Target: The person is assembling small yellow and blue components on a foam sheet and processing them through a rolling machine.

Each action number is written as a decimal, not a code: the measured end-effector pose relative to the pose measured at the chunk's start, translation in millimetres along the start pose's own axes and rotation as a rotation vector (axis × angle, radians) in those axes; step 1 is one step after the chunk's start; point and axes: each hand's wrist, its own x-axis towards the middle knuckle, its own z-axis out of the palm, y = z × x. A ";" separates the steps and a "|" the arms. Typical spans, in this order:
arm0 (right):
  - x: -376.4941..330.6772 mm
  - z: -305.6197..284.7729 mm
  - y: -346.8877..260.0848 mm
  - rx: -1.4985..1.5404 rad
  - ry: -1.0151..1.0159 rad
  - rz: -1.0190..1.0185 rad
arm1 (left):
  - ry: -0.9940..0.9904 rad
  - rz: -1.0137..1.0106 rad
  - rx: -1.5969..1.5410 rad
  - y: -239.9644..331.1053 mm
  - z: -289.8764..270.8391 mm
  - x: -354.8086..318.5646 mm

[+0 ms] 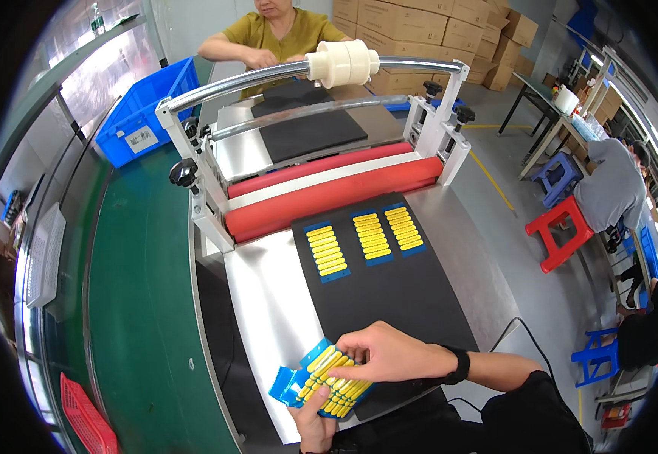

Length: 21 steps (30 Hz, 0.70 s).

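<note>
My left hand (315, 415) pinches the blue tray (293, 384) of yellow capsules (334, 380) from below, thumb on top, at the mat's 7 o'clock edge. Right hand (389, 354) lies on the capsules, fingers together and slightly curled. Three filled blue strips (367, 239) sit on the black mat (389, 287) at 12, just short of the red rollers (329, 198). Blue crate (147, 113) at 10, contents hidden. Another person (272, 38) works behind the machine.

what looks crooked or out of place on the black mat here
Three blue strips of yellow pieces lie in a neat row. Only the blue strip in both hands sits askew, one end hanging off the black mat.
</note>
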 end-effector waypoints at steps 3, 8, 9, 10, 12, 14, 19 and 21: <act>4.8 -14.1 -1.7 0.091 0.029 0.144 | 0.009 0.003 -0.057 -2.1 -2.8 1.3; 15.5 -34.6 27.8 0.235 0.191 0.276 | 0.005 -0.009 -0.016 -1.6 -8.4 3.0; 15.6 -36.1 28.4 0.142 0.204 0.337 | -0.015 -0.027 -0.014 -0.7 -7.5 2.9; 15.4 -36.2 33.4 0.143 0.205 0.340 | -0.014 -0.030 -0.013 -1.0 -7.1 3.3; 16.7 -35.8 47.2 0.111 0.275 0.297 | -0.010 -0.014 -0.028 -2.2 -6.9 4.1; 17.4 -36.3 47.9 0.076 0.285 0.323 | -0.008 -0.020 -0.027 -2.8 -7.3 4.8; 16.4 -33.5 55.7 0.154 0.358 0.257 | -0.013 -0.023 -0.014 -3.1 -6.2 7.5; 14.7 -33.9 56.5 0.201 0.393 0.212 | -0.005 -0.013 -0.028 -3.0 -5.6 6.3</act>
